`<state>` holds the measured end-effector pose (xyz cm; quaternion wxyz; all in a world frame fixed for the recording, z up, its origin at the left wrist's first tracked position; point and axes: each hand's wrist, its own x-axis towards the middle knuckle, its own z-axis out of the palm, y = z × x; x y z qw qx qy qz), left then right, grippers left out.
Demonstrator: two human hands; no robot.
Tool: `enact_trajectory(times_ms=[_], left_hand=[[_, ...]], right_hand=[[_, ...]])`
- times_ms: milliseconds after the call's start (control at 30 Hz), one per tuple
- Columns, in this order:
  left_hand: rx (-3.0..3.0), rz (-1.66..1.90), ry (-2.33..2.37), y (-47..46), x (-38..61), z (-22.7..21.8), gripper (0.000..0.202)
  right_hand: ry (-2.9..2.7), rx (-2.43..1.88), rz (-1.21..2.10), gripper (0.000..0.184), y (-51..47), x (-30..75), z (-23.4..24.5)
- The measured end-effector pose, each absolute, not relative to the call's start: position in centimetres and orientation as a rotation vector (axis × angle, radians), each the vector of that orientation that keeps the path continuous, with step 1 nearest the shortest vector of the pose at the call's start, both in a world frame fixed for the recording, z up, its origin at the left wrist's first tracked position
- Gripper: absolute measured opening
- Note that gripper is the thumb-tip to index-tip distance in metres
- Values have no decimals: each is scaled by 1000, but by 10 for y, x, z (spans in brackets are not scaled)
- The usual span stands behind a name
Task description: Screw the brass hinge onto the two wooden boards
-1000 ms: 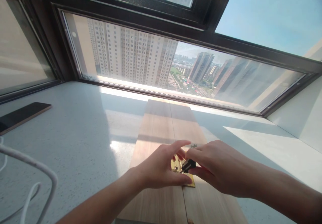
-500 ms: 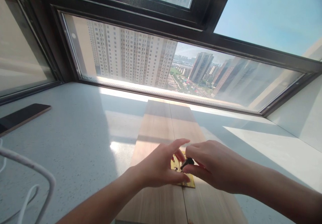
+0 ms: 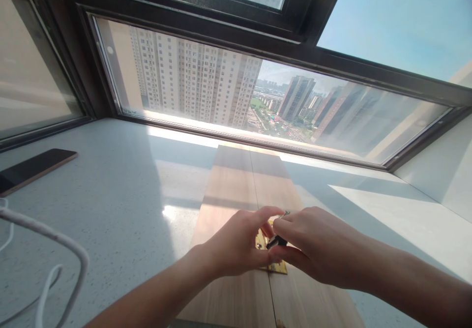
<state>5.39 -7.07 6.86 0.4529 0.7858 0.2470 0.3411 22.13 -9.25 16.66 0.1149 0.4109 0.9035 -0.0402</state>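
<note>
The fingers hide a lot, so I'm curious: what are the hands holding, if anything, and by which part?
The right hand holds a small black object by the end nearest that hand. Whether the left hand holds anything cannot be told.

Blk phone [image 3: 35, 169] nr wht cable [image 3: 55, 238]; bldgs [image 3: 199, 77] outside.

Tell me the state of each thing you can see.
Black piece: gripped, partly hidden.
Right hand: closed on the black piece.
Left hand: curved, half open.
Wooden boards: side by side.
Yellow plate: on the boards, partly covered.
Phone: lying flat, screen dark.
White cable: bent in curves.
</note>
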Motion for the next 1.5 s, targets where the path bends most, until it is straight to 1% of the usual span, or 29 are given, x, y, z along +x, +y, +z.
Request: enact_trajectory(times_ms=[33, 100, 133, 200, 300, 367, 400, 467, 500, 567, 600, 667, 733, 933, 1000, 1067, 1133, 1200, 1333, 1433, 1500], left_hand=[[1938, 851, 604, -71, 54, 69, 52], [1935, 856, 593, -70, 53, 69, 42], [1937, 845, 591, -70, 52, 69, 43], [1944, 810, 585, -69, 49, 69, 51], [1936, 753, 584, -68, 48, 67, 70], [1924, 765, 643, -69, 50, 66, 76], [1927, 781, 669, -69, 51, 66, 74], [1940, 806, 673, -69, 53, 67, 60], [1944, 811, 653, -69, 53, 68, 54], [1952, 811, 596, -68, 51, 70, 50], [1954, 805, 576, -67, 50, 70, 51], [1949, 785, 559, -66, 48, 70, 56], [1935, 784, 573, -65, 47, 70, 63], [1946, 753, 612, -68, 48, 68, 72], [1962, 748, 614, -69, 50, 67, 69], [1988, 765, 604, -70, 52, 66, 59], [2019, 768, 579, -69, 52, 66, 57], [2046, 739, 547, -68, 51, 67, 59], [2060, 650, 469, -68, 48, 71, 54], [2034, 703, 456, -69, 49, 71, 60], [2001, 763, 507, -70, 50, 69, 67]], right_hand=[[2622, 1230, -80, 13, -93, 220, 167], [2616, 1271, -58, 10, -93, 221, 167], [2640, 1267, -87, 12, -94, 222, 167], [2706, 1218, -186, 17, -94, 226, 166], [2730, 1177, -237, 11, -92, 231, 163], [2708, 1182, -201, 8, -90, 231, 160], [2690, 1188, -176, 10, -89, 230, 160], [2632, 1236, -109, 20, -88, 227, 160], [2605, 1268, -87, 22, -88, 226, 161], [2611, 1284, -112, 14, -88, 225, 163], [2641, 1261, -151, 11, -88, 225, 164], [2700, 1203, -221, 10, -88, 227, 164], [2708, 1187, -205, 6, -88, 230, 162], [2607, 1239, -18, 18, -89, 225, 158], [2549, 1267, 27, 22, -89, 221, 160], [2540, 1272, 12, 23, -90, 220, 163], [2597, 1253, -89, 16, -91, 221, 166], [2659, 1212, -196, 13, -93, 224, 169], [2641, 1143, -200, 6, -97, 226, 172], [2621, 1131, -176, 11, -99, 225, 170], [2636, 1156, -189, 19, -98, 226, 166]])
